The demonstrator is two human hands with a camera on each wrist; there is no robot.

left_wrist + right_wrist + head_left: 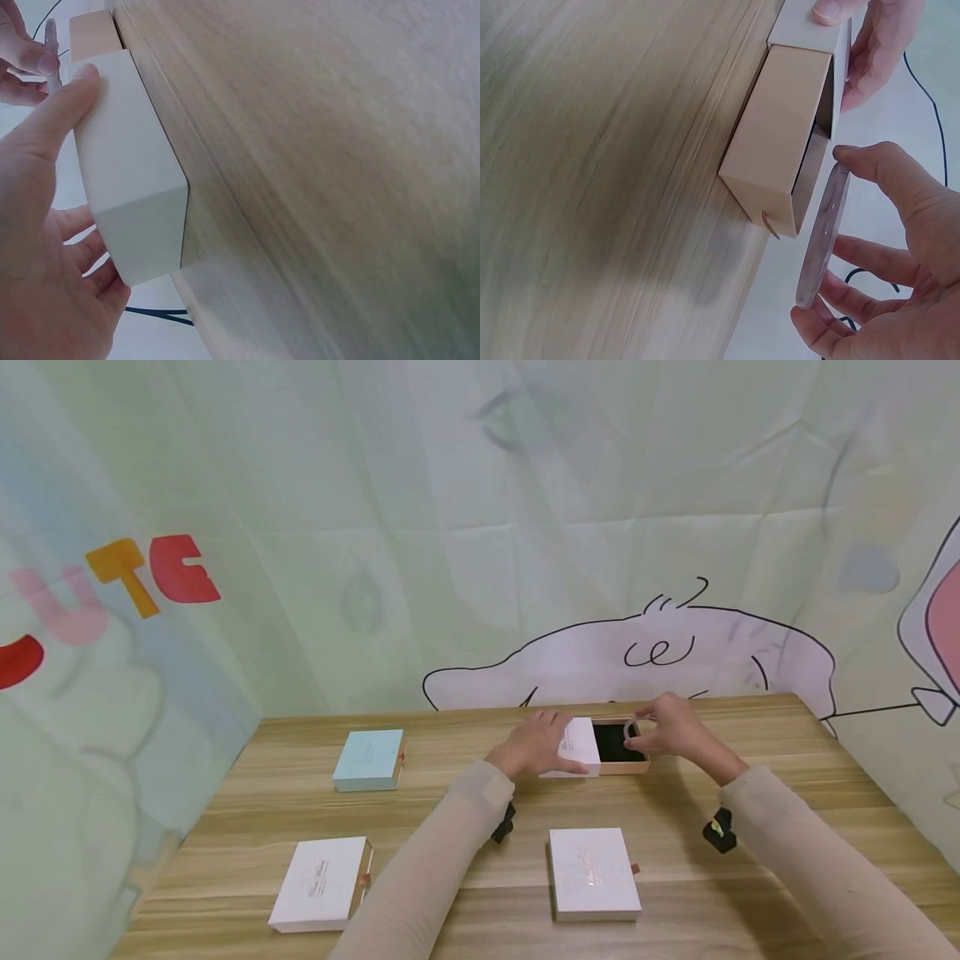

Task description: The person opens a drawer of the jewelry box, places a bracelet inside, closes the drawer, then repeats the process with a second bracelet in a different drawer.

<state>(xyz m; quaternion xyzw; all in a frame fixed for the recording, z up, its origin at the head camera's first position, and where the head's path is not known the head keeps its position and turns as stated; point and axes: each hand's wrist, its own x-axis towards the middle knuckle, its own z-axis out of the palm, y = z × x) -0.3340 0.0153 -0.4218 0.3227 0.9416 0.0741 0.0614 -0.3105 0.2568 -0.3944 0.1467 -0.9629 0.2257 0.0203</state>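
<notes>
My left hand (534, 747) grips the white sleeve (127, 142) of a drawer box at the table's back, thumb on the near side and fingers on the far side. The box's peach drawer (776, 120) is slid out to the right, with black lining (611, 745) inside and a small ribbon tab (769, 225) on its end. Over the opened drawer, my right hand (671, 728) pinches a pale translucent bangle (825, 232) between thumb and fingers. In the right wrist view the bangle is seen edge-on, beside the drawer's open top.
A light blue box (369, 760) lies at the back left. White boxes lie at the front left (318, 883) and front middle (594, 872), below my forearms. A printed cloth (480, 527) hangs behind the wooden table (465, 893).
</notes>
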